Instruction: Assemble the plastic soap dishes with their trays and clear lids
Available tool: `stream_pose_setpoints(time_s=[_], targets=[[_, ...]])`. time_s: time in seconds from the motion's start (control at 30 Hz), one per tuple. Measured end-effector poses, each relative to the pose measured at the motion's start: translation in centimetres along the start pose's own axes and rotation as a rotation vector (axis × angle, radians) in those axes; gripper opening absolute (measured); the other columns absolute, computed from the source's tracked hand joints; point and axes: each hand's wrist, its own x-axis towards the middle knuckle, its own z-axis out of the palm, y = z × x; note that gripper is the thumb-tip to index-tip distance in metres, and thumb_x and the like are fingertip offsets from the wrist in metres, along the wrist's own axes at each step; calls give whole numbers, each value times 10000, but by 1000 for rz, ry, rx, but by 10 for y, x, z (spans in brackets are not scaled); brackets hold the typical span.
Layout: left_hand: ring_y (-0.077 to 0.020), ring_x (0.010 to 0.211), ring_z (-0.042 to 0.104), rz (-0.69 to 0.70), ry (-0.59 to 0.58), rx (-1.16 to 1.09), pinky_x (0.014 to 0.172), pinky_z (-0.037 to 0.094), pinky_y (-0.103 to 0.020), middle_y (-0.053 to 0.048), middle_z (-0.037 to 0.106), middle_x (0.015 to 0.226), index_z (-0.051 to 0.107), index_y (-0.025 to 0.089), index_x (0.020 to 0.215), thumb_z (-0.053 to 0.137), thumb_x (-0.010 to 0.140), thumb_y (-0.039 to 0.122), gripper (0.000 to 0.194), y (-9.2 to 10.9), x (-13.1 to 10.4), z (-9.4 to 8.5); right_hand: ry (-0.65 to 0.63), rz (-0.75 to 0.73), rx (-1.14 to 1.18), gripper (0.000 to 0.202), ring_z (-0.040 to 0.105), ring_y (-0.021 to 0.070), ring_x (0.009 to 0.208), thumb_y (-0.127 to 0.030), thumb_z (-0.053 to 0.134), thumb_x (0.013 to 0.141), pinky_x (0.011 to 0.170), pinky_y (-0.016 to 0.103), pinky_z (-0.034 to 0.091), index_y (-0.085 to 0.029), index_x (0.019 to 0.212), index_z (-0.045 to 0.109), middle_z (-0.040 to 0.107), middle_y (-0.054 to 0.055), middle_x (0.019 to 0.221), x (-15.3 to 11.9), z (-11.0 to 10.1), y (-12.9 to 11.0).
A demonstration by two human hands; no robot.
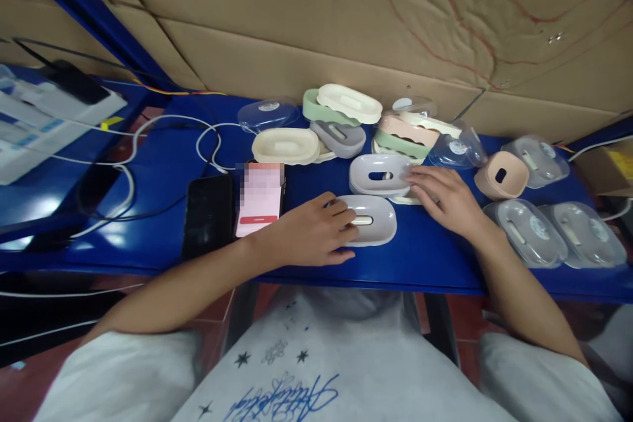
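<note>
A grey oval dish [383, 225] with a slot and a small white bar in it lies near the table's front edge. My left hand [321, 232] rests over its left end, fingers apart and slightly bent. Just behind it is a second grey oval dish [363, 178] with a dark slot and a small white piece in it. The stretched fingers of my right hand [442, 201] touch its right rim; the underside of that hand is hidden. Part of a cream piece [408, 200] shows beneath this dish.
Cream, green and grey oval parts [350, 102] are piled at the back, beside another stack [408, 135]. Clear-lidded boxes [531, 234] and a pink container [504, 175] stand right. Left are a lit phone [260, 201], a dark phone [208, 214] and white cables [133, 145].
</note>
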Motion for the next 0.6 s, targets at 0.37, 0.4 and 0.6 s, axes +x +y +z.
stream_pose_setpoints(time_s=[0.37,0.4,0.6], targets=[[-265,1067,645,-81,26,-66,911,463,-390,-103,735,1122,721,181,1163,589,1064,538,394,-10,1,9,55,141,-282,541,457,426,1525,-401,520,1097,1207,666,373,-224,1607,503,463,192,1680,43,-28,15],[-265,1063,645,-85,27,-64,908,461,-388,-104,734,1114,720,177,1170,609,1056,535,392,-8,2,9,33,155,-288,605,399,446,1561,-465,553,1087,1225,679,341,-209,1630,475,393,207,1722,57,-34,20],[-264,1055,639,-88,41,-41,887,453,-378,-103,723,1081,723,175,1147,634,1053,511,360,-3,1,11,-143,231,-27,552,619,320,1393,-482,621,1072,1171,499,469,-154,1516,624,641,154,1535,125,-44,51]])
